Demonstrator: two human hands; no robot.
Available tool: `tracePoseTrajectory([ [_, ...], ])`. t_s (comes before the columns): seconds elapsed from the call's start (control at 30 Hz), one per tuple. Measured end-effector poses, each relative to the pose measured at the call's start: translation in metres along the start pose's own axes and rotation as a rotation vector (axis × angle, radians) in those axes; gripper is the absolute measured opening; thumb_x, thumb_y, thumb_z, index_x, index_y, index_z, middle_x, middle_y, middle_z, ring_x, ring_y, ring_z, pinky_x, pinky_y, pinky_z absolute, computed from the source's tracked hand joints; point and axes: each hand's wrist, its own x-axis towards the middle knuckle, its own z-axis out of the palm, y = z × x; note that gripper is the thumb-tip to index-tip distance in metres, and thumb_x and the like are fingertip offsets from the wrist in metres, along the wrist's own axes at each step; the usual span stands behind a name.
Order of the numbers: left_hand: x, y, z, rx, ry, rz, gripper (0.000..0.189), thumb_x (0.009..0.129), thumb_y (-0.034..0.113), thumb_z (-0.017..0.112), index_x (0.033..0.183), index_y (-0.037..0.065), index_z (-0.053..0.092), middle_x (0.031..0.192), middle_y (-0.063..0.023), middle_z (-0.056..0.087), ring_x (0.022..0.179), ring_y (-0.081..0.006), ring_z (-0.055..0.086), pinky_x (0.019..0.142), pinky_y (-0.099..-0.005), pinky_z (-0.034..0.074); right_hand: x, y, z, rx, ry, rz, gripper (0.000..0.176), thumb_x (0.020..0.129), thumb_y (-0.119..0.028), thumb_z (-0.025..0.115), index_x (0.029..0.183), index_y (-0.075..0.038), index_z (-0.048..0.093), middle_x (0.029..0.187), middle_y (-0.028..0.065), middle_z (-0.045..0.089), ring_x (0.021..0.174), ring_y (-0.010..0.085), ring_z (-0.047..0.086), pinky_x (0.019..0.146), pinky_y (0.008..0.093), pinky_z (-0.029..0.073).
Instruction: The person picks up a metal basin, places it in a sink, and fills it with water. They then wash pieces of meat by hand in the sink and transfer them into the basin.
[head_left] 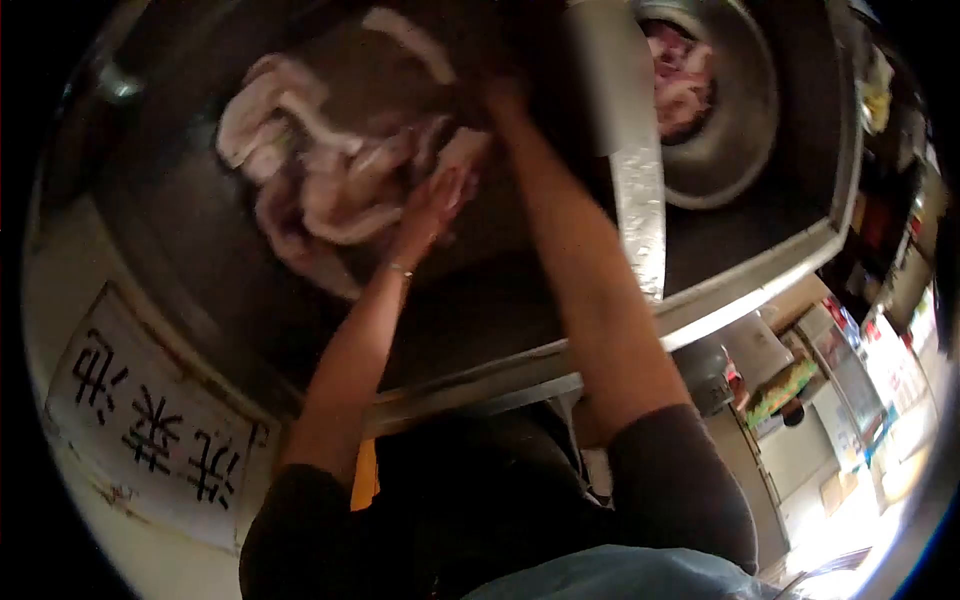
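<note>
Several pale pink strips of raw meat (340, 190) lie heaped in the left basin of a metal sink (480, 370). At the right edge of the heap, my left hand (440, 203) is closed on a pale piece of raw meat (463, 152); its fingers are slightly blurred. Farther into the basin reaches my right hand (497, 92), in shadow and smeared by motion, so its fingers do not show clearly. Near it, to the left, is a long pale strip of meat (410, 42).
A wet metal divider (640, 220) separates the two basins. In the right basin stands a round metal bowl (745, 110) with red and pink meat (680, 80). A white sign (150, 420) with black characters is at the lower left. Shelves (830, 370) with goods stand at the right.
</note>
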Motion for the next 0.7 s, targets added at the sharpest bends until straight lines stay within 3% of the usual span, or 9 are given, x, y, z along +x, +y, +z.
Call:
tracePoseTrajectory([
  [0.1,-0.032,-0.006,0.066,0.995,0.304,0.303,0.028,0.085,0.025,0.044,0.107,0.007,0.048,0.105,-0.0033,0.052,0.084,-0.0122,0.051,0.066,-0.0239,0.043,-0.031,-0.013,0.000,0.123,-0.100,0.116,0.050,0.074,-0.043,0.055,0.103,-0.003,0.055,0.093,0.0118,0.057,0.087,0.0171,0.052,0.076,0.0280,0.041],
  [0.13,-0.027,-0.001,0.055,0.982,0.316,0.320,0.028,0.085,0.025,0.044,0.107,0.007,0.048,0.105,-0.0033,0.052,0.084,-0.0122,0.051,0.066,-0.0239,0.043,-0.053,-0.009,0.004,0.169,-0.176,0.123,0.047,0.074,-0.041,0.057,0.102,-0.003,0.055,0.092,0.0097,0.057,0.087,0.0159,0.052,0.076,0.0282,0.041],
  [0.2,-0.005,0.009,0.027,0.930,0.005,0.275,0.020,0.084,0.025,0.047,0.094,0.008,0.052,0.083,0.0011,0.054,0.072,-0.0096,0.050,0.059,-0.0229,0.041,-0.089,0.022,0.017,0.258,-0.265,0.105,0.041,0.073,-0.036,0.059,0.098,-0.003,0.055,0.091,0.0057,0.056,0.088,0.0145,0.050,0.075,0.0290,0.041],
  [0.33,0.009,0.007,0.022,1.199,0.049,0.350,0.016,0.084,0.022,0.048,0.087,0.007,0.052,0.070,0.0018,0.049,0.066,-0.0102,0.048,0.056,-0.0260,0.040,-0.086,0.004,0.007,0.057,-0.519,0.207,0.051,0.079,-0.040,0.046,0.112,-0.002,0.044,0.111,0.0153,0.048,0.101,0.0259,0.047,0.085,0.0325,0.037],
  [0.43,0.020,0.004,-0.009,1.434,-0.028,0.461,0.018,0.083,0.021,0.048,0.085,0.004,0.051,0.070,-0.0015,0.049,0.068,-0.0118,0.048,0.057,-0.0287,0.040,-0.031,0.033,0.021,-0.466,-0.112,-0.566,0.030,0.080,-0.029,0.051,0.094,-0.002,0.054,0.099,0.0091,0.053,0.091,0.0181,0.049,0.075,0.0317,0.041],
  [0.5,0.010,0.001,-0.018,1.675,-0.043,0.577,0.028,0.084,0.022,0.047,0.101,0.001,0.052,0.087,-0.0040,0.055,0.080,-0.0123,0.047,0.072,-0.0273,0.040,-0.013,0.016,0.016,-0.654,-0.020,-0.642,0.031,0.082,-0.029,0.048,0.097,-0.002,0.052,0.101,0.0108,0.053,0.091,0.0203,0.049,0.076,0.0330,0.040],
  [0.6,0.000,0.002,-0.008,1.686,0.046,0.590,0.025,0.084,0.024,0.046,0.092,0.000,0.051,0.078,-0.0146,0.057,0.069,-0.0220,0.053,0.062,-0.0342,0.040,-0.011,-0.016,0.014,0.085,-0.028,-0.334,0.039,0.082,-0.031,0.045,0.108,-0.002,0.046,0.107,0.0131,0.050,0.097,0.0228,0.048,0.078,0.0338,0.039],
  [0.67,0.003,0.007,0.003,1.756,0.096,0.603,0.026,0.084,0.023,0.044,0.093,0.000,0.051,0.080,-0.0175,0.057,0.070,-0.0271,0.053,0.064,-0.0359,0.041,-0.046,-0.087,-0.005,0.619,-0.037,0.440,0.045,0.083,-0.031,0.044,0.117,-0.002,0.040,0.112,0.0128,0.047,0.102,0.0200,0.046,0.081,0.0324,0.039],
  [0.7,0.006,0.010,0.011,1.829,0.141,0.612,0.026,0.085,0.022,0.041,0.094,0.000,0.051,0.083,-0.0203,0.056,0.072,-0.0322,0.054,0.067,-0.0375,0.041,-0.054,-0.077,-0.002,0.444,-0.099,0.420,0.045,0.084,-0.031,0.042,0.119,-0.002,0.038,0.117,0.0118,0.044,0.105,0.0196,0.043,0.085,0.0332,0.036],
])
